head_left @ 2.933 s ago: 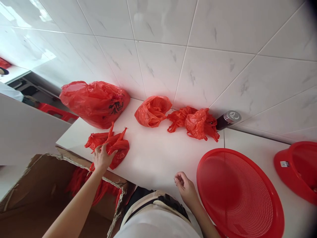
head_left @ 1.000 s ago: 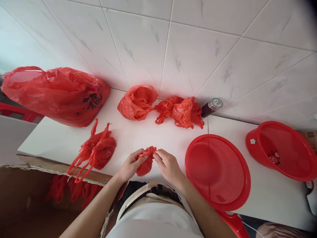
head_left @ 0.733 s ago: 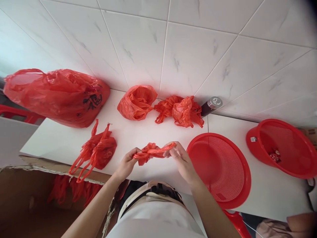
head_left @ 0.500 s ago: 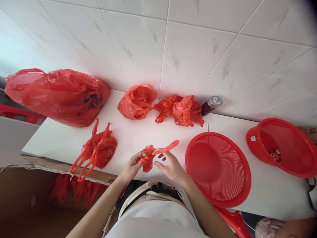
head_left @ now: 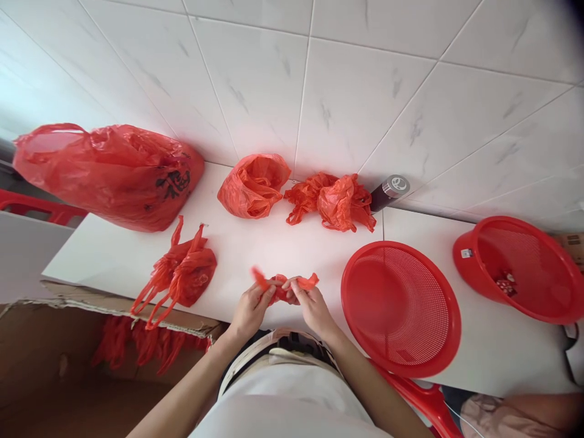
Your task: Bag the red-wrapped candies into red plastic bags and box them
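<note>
Red bag (head_left: pixel 283 293) is finger-pinched by the left hand (head_left: pixel 249 310) and right hand (head_left: pixel 316 309) near the worktop (head_left: pixel 241 255) front edge. Knotting seems underway; next probably calls for an even, firm pull.

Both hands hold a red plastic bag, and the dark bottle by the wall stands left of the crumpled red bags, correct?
Not quite: the head view shows the dark bottle right of the crumpled red bags. The left hand and right hand do hold a red plastic bag.

Crumpled red plastic bag (head_left: pixel 280 294) (ends splayed outward) above white tabletop (head_left: pixel 319 250)
</note>
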`<state>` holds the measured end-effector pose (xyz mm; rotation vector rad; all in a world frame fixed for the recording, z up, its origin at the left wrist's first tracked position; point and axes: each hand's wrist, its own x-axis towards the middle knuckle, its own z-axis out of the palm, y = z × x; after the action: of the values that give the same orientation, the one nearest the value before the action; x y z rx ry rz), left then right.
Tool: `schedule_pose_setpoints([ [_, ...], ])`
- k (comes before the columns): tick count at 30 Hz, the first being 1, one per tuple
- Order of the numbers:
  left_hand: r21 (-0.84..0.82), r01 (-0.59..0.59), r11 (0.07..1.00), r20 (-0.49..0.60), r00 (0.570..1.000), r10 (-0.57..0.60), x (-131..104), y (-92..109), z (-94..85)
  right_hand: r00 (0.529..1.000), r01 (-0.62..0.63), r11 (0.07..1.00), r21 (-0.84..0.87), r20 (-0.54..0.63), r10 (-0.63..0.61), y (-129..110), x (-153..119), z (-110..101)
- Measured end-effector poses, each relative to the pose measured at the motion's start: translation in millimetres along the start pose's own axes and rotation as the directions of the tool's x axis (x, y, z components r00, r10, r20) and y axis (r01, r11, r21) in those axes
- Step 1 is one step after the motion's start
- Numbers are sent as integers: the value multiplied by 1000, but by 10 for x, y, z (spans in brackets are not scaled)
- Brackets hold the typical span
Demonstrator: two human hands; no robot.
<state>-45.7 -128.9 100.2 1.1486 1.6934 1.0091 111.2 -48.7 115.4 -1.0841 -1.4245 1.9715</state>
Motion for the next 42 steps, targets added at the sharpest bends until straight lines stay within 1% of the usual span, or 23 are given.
schedule_pose_setpoints([
  [3,86,22,996,-73,997,-16,-60,21,0,981,-69,990,126,-170,90,66,42,6],
  [5,111,58,992,-90,995,-49,-126,29,9,961,-106,977,187,-233,149,120,69,19],
  [8,10,145,989,-145,979,-142,-203,-10,25,961,-113,989,95,-244,133,178,84,41],
  [10,-100,219,971,-189,954,-234,-204,-80,-6,976,-9,994,-106,-216,-14,192,79,47],
  [12,-174,261,949,-266,916,-301,-173,-162,-99,972,135,944,-302,-143,-185,195,68,50],
  [13,-176,258,950,-331,893,-304,-158,-194,-164,971,177,915,-362,-90,-223,194,62,55],
  [16,-141,197,970,-564,789,-242,-167,-190,-341,991,137,897,-420,51,-127,189,40,90],
  [17,-76,153,985,-583,795,-168,-194,-152,-365,994,105,901,-421,79,-79,185,33,107],
  [18,26,97,995,-546,835,-67,-228,-104,-364,994,83,906,-415,96,-47,180,26,126],
  [19,149,28,988,-443,896,41,-265,-52,-338,994,77,911,-405,102,-39,173,21,143],
  [20,268,-44,962,-299,946,127,-299,-3,-294,993,85,914,-396,107,-46,167,18,159],
  [21,361,-102,927,-147,975,165,-327,37,-241,992,98,915,-391,117,-56,163,18,171],
  [22,421,-123,899,-32,988,150,-348,63,-191,990,111,913,-392,128,-65,162,19,179],
  [23,441,-98,892,28,995,95,-359,76,-155,989,115,909,-400,136,-65,166,22,184],
  [26,353,82,932,77,990,-116,-350,59,-216,995,24,922,-387,99,16,210,37,177],
  [28,226,188,956,36,979,-201,-327,37,-440,996,-52,946,-320,49,72,251,49,149],
  [30,100,264,959,-116,961,-252,-300,19,-802,996,-82,962,-262,19,90,288,59,100],
  [32,27,315,949,-339,896,-288,-273,-2,-1259,996,-87,965,-247,13,93,315,62,37],
  [34,121,349,929,-549,804,-230,-238,-42,-1744,994,-97,963,-251,20,105,335,55,-20],
  [37,228,434,872,-690,704,-170,-162,-163,-2361,991,-104,958,-267,51,121,356,27,-60],
  [39,292,515,806,-764,632,-127,-104,-291,-2614,989,-110,954,-281,69,134,363,7,-60],
  [40,317,551,772,-782,612,-116,-78,-369,-2683,987,-111,951,-289,76,138,366,0,-58],
  [42,362,593,720,-775,620,-122,-42,-543,-2720,987,-107,944,-312,85,140,370,-10,-63],
])
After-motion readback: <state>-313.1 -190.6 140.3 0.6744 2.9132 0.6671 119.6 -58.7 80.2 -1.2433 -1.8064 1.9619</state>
